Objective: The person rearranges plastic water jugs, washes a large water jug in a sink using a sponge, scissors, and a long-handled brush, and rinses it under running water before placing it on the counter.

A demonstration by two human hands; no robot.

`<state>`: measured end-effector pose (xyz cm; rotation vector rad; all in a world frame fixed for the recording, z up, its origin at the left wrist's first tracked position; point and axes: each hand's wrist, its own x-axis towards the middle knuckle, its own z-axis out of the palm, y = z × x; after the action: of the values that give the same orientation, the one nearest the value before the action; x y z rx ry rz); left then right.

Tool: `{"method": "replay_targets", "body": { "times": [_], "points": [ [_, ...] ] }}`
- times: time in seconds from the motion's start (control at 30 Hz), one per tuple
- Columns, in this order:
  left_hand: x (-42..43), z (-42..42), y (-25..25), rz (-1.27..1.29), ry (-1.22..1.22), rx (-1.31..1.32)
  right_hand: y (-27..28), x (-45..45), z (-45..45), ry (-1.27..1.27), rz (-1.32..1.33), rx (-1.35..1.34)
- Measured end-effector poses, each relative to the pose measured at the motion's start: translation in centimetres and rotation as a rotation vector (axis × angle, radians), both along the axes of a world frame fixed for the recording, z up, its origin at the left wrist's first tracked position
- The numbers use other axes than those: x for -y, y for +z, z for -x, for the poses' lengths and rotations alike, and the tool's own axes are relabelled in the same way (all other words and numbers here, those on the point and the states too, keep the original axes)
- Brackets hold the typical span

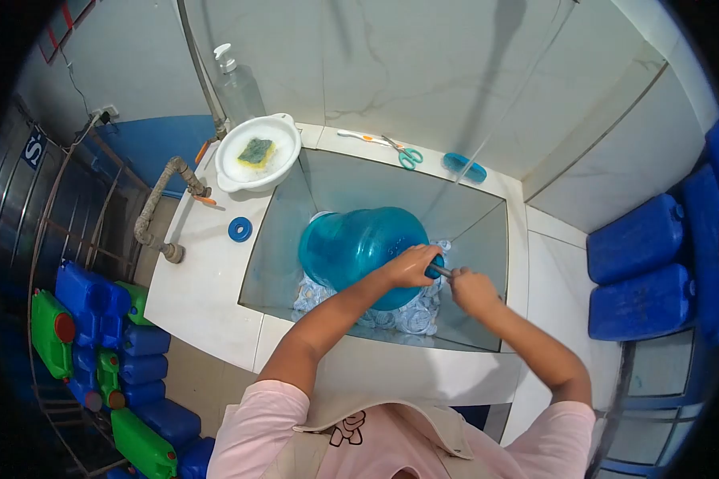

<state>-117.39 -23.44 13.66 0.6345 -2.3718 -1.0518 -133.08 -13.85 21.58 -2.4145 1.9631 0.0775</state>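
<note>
A large translucent blue water jug (351, 243) lies on its side in the sink, its neck toward the right. It rests on a patterned blue-and-white cloth (411, 319). My left hand (414, 267) is closed around the jug's neck. Just to the right, my right hand (473, 293) grips a short dark rod-like handle (442, 271). The handle points at the jug's mouth; whether its far end is inside is hidden by my left hand.
The tiled sink (276, 263) has a rim holding a white basin (284, 164) with a sponge (256, 152) in suds, a blue ring cap (240, 229), scissors (410, 157), a toothbrush (359, 136), a blue brush (465, 168) and a pump bottle (240, 88). Blue jerrycans (639, 239) stand right.
</note>
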Motion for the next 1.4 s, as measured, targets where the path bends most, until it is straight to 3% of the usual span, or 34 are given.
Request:
{"method": "replay_targets", "body": {
  "times": [0.1,0.13,0.2,0.33,0.4,0.43,0.5,0.63,0.7,0.73,0.8,0.83,0.9,0.97,1.03,1.1,1.17,1.23,1.27,1.33,1.4],
  "points": [
    [-0.2,0.8,0.2,0.005,-0.081,0.036,-1.3,0.0,-1.5,0.158,-0.134,-0.22],
    [-0.5,0.9,0.1,0.008,-0.087,0.037,-0.2,0.5,-1.3,0.152,-0.131,-0.219],
    [-1.1,0.9,-0.1,-0.003,-0.135,0.025,2.3,2.1,0.3,0.187,-0.413,-0.066],
    [-0.4,0.7,0.8,-0.06,-0.148,0.129,1.4,0.7,2.3,0.032,-0.332,0.237],
    [-1.9,1.2,0.4,0.119,0.058,0.046,1.3,-0.6,1.6,-0.042,-0.242,-0.02],
    [-2.8,1.7,-0.4,0.12,0.053,0.046,1.2,-0.7,1.4,-0.047,-0.241,-0.019],
    [-4.7,2.5,-1.6,0.263,0.279,-0.114,0.9,-1.0,0.9,0.09,0.028,-0.276],
    [-5.3,2.7,-2.0,0.256,0.2,-0.045,-1.1,-1.6,0.2,0.184,0.096,-0.372],
    [-4.4,2.5,-1.7,0.144,-0.015,0.032,-2.1,-1.0,1.0,0.247,0.01,-0.373],
    [-4.1,2.1,-1.7,0.14,-0.011,0.032,-1.0,-0.8,1.3,0.251,0.006,-0.374],
    [-3.1,1.2,-1.5,0.121,-0.117,0.004,1.3,0.0,2.6,0.215,-0.308,-0.181],
    [-2.3,1.0,-0.7,0.121,-0.115,0.004,1.1,-0.1,4.4,0.218,-0.307,-0.182],
    [-1.0,0.4,1.4,-0.122,-0.165,0.149,0.4,-0.5,7.8,-0.106,-0.53,0.4],
    [-0.8,1.1,-0.8,-0.009,-0.175,0.078,6.5,-2.9,6.2,-0.655,-0.961,0.769],
    [-1.6,1.3,-1.6,-0.041,-0.225,0.093,5.7,-5.8,7.5,-0.826,-1.125,1.005],
    [-2.6,0.6,-1.5,0.032,-0.263,0.03,5.8,-8.5,8.1,-0.816,-1.157,1.011],
    [-3.9,-0.1,-0.5,0.173,-0.328,0.18,5.7,-9.5,9.8,-0.81,-1.196,1.027],
    [-3.9,0.2,0.0,0.206,-0.305,0.189,6.2,-9.3,12.7,-0.127,-0.678,0.365],
    [-3.9,0.5,-0.2,0.224,-0.295,0.199,6.5,-9.1,12.9,-0.132,-0.677,0.371],
    [-3.4,1.0,-0.4,0.252,-0.296,0.206,8.5,-8.6,12.6,-0.122,-0.595,0.066],
    [-2.8,1.3,-0.5,0.239,-0.247,0.152,8.2,-8.1,11.7,-0.119,-0.553,0.009]
  ]
}}
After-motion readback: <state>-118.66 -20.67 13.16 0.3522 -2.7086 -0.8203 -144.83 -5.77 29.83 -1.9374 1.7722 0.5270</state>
